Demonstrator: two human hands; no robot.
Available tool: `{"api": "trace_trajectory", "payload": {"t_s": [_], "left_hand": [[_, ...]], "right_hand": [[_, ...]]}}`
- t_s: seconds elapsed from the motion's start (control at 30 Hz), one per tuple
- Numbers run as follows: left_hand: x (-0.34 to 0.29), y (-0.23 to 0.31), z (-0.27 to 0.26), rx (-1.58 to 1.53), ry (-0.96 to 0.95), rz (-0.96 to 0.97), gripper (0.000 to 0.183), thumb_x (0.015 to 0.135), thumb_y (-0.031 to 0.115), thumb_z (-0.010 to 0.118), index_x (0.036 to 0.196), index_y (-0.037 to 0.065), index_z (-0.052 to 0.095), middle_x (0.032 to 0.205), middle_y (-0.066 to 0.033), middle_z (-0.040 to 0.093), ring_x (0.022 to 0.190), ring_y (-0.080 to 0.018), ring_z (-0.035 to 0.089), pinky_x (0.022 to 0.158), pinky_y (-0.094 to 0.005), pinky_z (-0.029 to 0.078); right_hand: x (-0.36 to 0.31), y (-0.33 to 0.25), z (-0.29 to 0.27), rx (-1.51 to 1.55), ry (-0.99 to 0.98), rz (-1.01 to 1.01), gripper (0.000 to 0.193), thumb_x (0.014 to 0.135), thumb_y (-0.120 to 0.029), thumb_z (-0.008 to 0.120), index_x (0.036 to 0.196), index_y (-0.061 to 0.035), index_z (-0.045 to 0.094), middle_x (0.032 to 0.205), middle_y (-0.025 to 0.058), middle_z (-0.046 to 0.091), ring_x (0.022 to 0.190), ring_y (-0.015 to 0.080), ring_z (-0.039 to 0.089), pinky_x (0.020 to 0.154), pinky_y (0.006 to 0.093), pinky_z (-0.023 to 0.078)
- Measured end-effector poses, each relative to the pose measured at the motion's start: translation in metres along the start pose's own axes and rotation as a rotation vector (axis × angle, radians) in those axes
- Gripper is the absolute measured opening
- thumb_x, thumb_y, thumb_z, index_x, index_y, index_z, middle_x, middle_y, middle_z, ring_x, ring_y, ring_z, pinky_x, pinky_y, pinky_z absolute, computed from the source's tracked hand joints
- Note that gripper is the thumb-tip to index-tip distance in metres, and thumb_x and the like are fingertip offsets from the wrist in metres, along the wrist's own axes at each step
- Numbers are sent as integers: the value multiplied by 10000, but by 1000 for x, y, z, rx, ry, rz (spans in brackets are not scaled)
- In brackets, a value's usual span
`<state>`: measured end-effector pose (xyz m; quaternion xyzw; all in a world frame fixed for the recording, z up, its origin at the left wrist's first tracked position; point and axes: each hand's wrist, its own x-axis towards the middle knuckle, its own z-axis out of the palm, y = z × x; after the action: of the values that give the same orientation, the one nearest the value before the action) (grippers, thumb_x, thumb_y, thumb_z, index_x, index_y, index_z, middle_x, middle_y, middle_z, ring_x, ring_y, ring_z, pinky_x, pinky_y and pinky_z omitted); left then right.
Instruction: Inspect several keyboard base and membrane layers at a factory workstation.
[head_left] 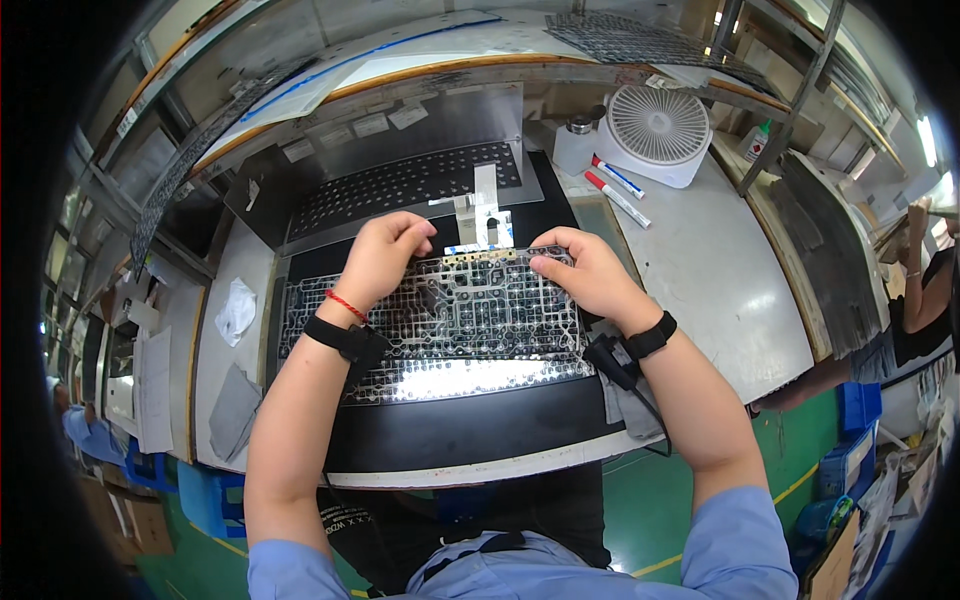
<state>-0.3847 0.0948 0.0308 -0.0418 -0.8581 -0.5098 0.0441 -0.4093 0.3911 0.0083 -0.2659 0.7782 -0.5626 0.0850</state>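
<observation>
Across the bench (700,285), on a black mat (440,445): a clear sheet (510,310) with a dense pattern of silver lines and dark spots, bright glare along the part nearer the body. At the far edge of the sheet, a pale strip (487,212) with patches of blue, between both hands. Left hand (385,252) near that far edge, left of the strip, fingers curled and thumb drawn narrow toward them. Right hand (595,270) at the same edge, right of the strip, thumb over the sheet, index finger close by; whether pinching or only touching, impossible to tell. Behind the left hand, a red cord (347,304) and a black band (345,340). Beyond the hands, a dark plate (400,190) full of holes. Farther right, two markers (618,200) near a white fan (660,130). Off to the left, a grey cloth (235,412).
</observation>
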Motion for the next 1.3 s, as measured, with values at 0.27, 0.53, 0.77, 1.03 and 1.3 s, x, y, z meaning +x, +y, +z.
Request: {"api": "trace_trajectory", "payload": {"t_s": [0.27, 0.53, 0.77, 1.03, 1.3], "left_hand": [[-51, 44, 36, -249, -145, 235, 374, 1066, 208, 354, 785, 40, 535, 738, -52, 563, 693, -136, 542, 705, -293, 465], [-157, 80, 98, -58, -1063, 719, 343, 999, 276, 573, 1188, 0, 650, 1229, -209, 621, 1091, -332, 607, 940, -400, 490], [-60, 40, -27, 143, -282, 284, 231, 944, 163, 625, 1131, 33, 666, 1267, -136, 616, 1151, -232, 592, 982, -341, 464], [-57, -96, -171, -452, 162, -354, 494, 1058, 415, 465, 1384, 47, 514, 1297, -101, 604, 1103, -176, 598, 966, -303, 466], [-70, -112, -172, -529, -32, -314, 388, 1070, 318, 451, 1256, -2, 568, 1079, -47, 700, 932, -120, 675, 810, -243, 538]], "right_hand": [[-2, 7, -5, -19, 29, -2, 172, 925, -145, 687, 1037, -16, 667, 891, 12, 657, 807, 80, 571, 741, 263, 482], [3, 4, 1, 26, 19, -9, 191, 928, -177, 684, 1030, -15, 674, 913, 33, 681, 849, 105, 596, 791, 285, 479], [-3, 1, -12, 20, 54, 22, 140, 957, -123, 648, 1059, -27, 659, 949, -11, 660, 857, 46, 584, 781, 233, 484], [7, 21, -11, 111, 141, 84, 161, 972, -89, 628, 1123, -33, 639, 976, 2, 653, 860, 59, 596, 777, 227, 489], [10, 20, -10, 280, 216, 189, 163, 972, -106, 639, 1096, 0, 641, 965, 21, 659, 840, 69, 599, 746, 242, 494]]}}
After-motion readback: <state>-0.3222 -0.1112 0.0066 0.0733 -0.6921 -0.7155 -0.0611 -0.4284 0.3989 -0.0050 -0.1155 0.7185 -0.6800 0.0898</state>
